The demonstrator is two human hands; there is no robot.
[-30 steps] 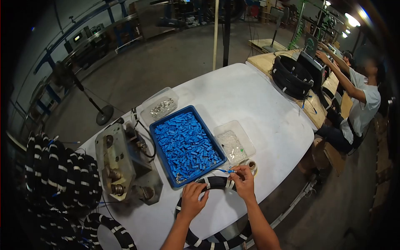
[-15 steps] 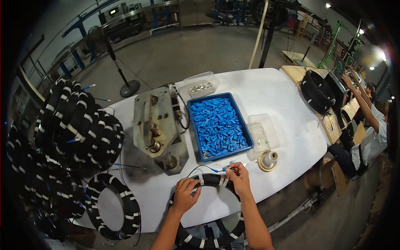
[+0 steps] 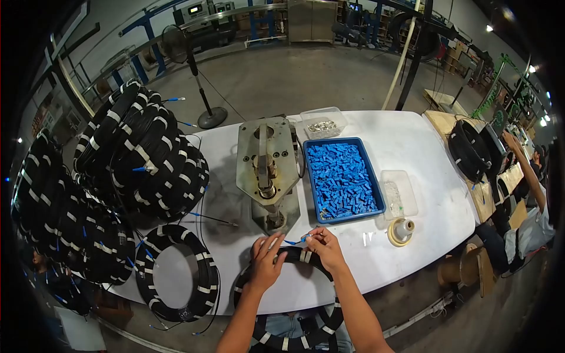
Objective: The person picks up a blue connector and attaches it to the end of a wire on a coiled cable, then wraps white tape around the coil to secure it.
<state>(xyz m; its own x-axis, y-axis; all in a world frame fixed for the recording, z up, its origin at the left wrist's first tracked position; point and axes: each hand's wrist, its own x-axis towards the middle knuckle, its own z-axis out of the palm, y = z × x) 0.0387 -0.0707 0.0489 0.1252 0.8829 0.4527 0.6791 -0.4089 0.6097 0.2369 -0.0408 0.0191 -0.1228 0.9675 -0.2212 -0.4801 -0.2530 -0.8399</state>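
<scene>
A coil of black cable [image 3: 296,342] with white tape bands lies at the table's near edge, in front of my body. My right hand [image 3: 327,250] pinches the small blue connector [image 3: 300,240] on the cable's free end above the coil. Beside it, my left hand [image 3: 268,263] is at the coil's upper left, its fingers closed around the cable close to the connector. The fingertips partly hide the cable end. Just beyond my hands stands a metal press [image 3: 268,170]. A blue tray [image 3: 381,203] full of blue connector pieces is to its right.
Taped cable coils [image 3: 141,159] are piled at the left, with a single coil [image 3: 206,265] nearby. Clear plastic boxes [image 3: 406,191] and a tape roll [image 3: 401,232] stand near the tray. A person [image 3: 532,223] works at the far right.
My view has turned left, so the table's contents sit further right. My left hand has moved from the coil's top to the cable near the connector. My right hand still grips the connector.
</scene>
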